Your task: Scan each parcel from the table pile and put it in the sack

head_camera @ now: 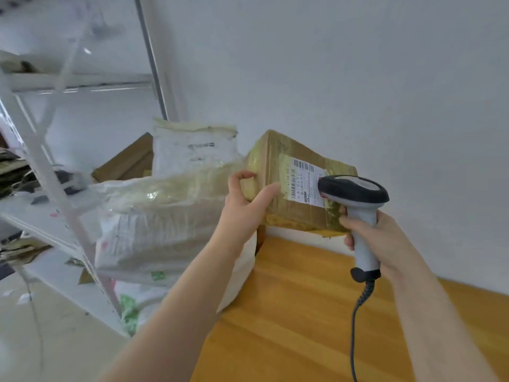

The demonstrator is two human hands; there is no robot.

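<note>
Beside the part-filled sack, a box is gripped by the left hand and scanned with the scanner clasped in the right hand; bagging is judged still undone.

Both arms were bare. The left hand and the right hand were uncovered, with smooth, slender fingers. Behind the fingers, each narrow wrist widened into a slim, sleeveless forearm. The left forearm and the right forearm both showed bare down to the lower edge of the view. The nails were too blurred to make out.
</note>
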